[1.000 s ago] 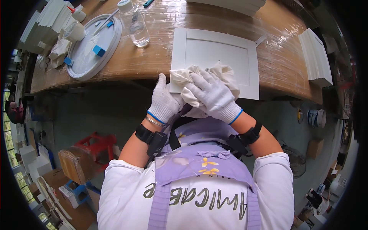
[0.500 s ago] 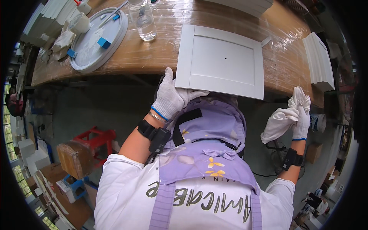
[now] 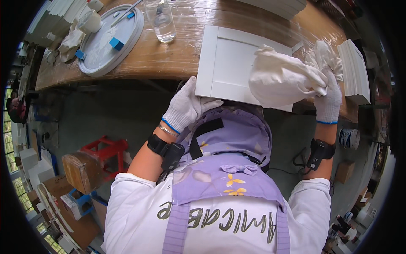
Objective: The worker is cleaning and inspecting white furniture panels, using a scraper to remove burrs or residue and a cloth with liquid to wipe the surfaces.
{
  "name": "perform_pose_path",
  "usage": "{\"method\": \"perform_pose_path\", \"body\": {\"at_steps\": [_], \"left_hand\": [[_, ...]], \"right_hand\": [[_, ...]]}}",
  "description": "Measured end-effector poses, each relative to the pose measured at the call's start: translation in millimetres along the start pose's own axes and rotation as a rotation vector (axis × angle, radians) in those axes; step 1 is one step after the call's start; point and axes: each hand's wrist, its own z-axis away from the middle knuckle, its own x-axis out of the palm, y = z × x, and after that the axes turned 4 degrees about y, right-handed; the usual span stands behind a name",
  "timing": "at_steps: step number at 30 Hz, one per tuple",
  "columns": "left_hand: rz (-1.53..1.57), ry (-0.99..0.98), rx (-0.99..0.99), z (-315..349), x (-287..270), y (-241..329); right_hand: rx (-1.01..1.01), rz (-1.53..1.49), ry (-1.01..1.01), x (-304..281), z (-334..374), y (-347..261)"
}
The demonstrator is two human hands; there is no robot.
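Observation:
A white framed cabinet door (image 3: 230, 63), with a small dark hole near its middle, lies flat on the table and overhangs the near edge. My left hand (image 3: 184, 106), in a white knit glove, holds its near left corner. The thumb lies along the left side, and the fingers reach along the near edge, partly hidden. In my gloved right hand (image 3: 329, 99) is a bunched off-white cloth (image 3: 283, 78). Its loose part hangs over the right side of the door and covers much of it. Whether the cloth touches the door I cannot tell.
On the wrapped table (image 3: 177, 59) stand a round grey lid (image 3: 99, 48) with blue blocks on it and a clear bottle (image 3: 163, 25). Stacked white panels (image 3: 355, 74) sit at the right. A red stool (image 3: 103, 154) is on the floor to the left.
My right hand has moved up from beside the table's near edge, and the cloth has swung over the door's right side. My left hand stays at the corner.

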Motion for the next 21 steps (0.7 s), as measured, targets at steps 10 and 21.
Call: {"method": "perform_pose_path", "body": {"at_steps": [10,21], "left_hand": [[-0.124,0.056,-0.019,-2.9,8.1,-5.0],[-0.147,0.045,-0.103,-7.3,0.5,1.1]], "right_hand": [[-1.015,1.238,-0.878,58.5,60.4,99.3],[-0.799,2.023,0.364,-61.1,-114.7,-6.0]]}}
